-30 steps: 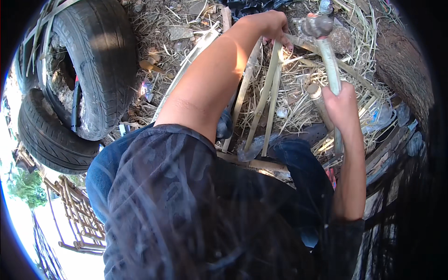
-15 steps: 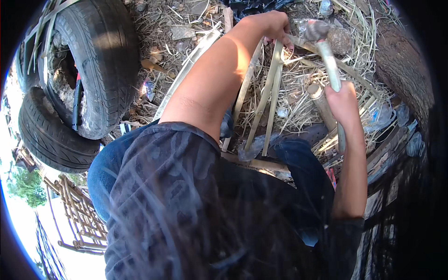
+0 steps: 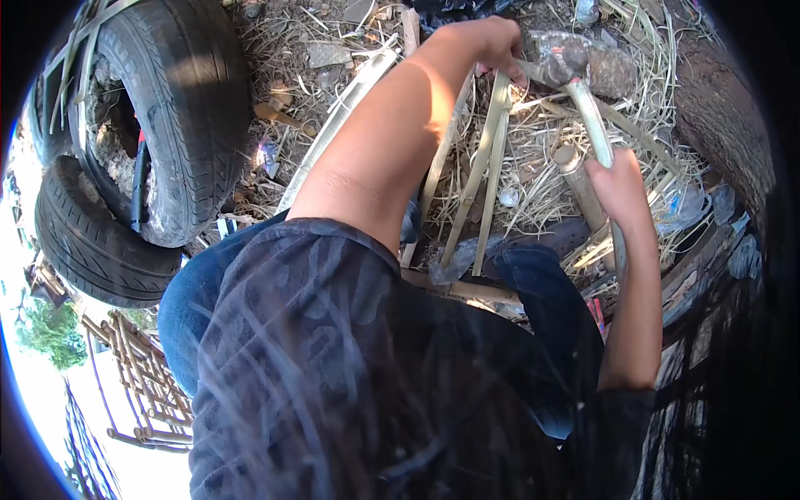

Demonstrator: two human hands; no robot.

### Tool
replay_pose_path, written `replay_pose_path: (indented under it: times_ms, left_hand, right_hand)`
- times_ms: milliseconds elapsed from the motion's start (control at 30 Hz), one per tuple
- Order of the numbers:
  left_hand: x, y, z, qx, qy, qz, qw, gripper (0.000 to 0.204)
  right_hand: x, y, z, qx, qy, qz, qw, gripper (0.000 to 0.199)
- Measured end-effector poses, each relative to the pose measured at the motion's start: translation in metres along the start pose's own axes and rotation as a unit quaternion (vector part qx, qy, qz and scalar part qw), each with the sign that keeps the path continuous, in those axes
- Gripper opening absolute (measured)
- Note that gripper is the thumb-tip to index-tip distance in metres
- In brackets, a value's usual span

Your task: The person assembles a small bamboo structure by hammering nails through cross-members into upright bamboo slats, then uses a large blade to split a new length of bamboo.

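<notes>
My right hand (image 3: 618, 185) is closed round the pale handle of a hammer (image 3: 593, 125). The hammer's head is over or against a flat bamboo strip (image 3: 540, 73), beside a rough stone (image 3: 612, 71); whether they touch I cannot tell. My left hand (image 3: 505, 57) is closed at the far end of the bamboo strips, its fingers partly hidden behind the hand. Two long split strips (image 3: 481, 175) slope from there toward my body, and another lies beside my left forearm.
Worn tyres (image 3: 196, 100) stand at the left, with a dark bar (image 3: 139, 187) inside one. A short bamboo piece (image 3: 575, 173) sits among straw and shavings. Plastic scraps (image 3: 687, 208) lie at the right, below a tree trunk (image 3: 725, 125). A bamboo rack (image 3: 146, 387) is at lower left.
The hammer head has come slightly lower, toward the strip by the stone, and my right hand has shifted a little down and right. My left hand keeps its place at the strips.
</notes>
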State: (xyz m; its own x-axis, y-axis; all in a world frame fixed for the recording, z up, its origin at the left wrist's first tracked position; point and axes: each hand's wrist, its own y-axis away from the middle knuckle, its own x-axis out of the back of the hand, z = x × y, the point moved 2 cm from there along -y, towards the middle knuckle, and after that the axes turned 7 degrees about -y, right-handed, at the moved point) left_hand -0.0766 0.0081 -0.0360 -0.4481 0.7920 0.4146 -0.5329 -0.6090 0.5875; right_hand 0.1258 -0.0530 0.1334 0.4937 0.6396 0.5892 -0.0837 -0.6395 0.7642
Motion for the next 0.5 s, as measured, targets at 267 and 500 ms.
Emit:
replay_pose_path:
  times_ms: [267, 500]
  left_hand:
    - [0.002, 0.013, 0.012, -0.012, -0.013, -0.001, 1.000, 0.049]
    - [0.000, 0.007, 0.004, -0.006, 0.017, 0.021, 1.000, 0.043]
  right_hand:
    - [0.004, 0.015, 0.004, 0.077, 0.032, 0.009, 0.996, 0.026]
    - [0.018, 0.014, 0.001, 0.105, -0.029, 0.028, 0.994, 0.025]
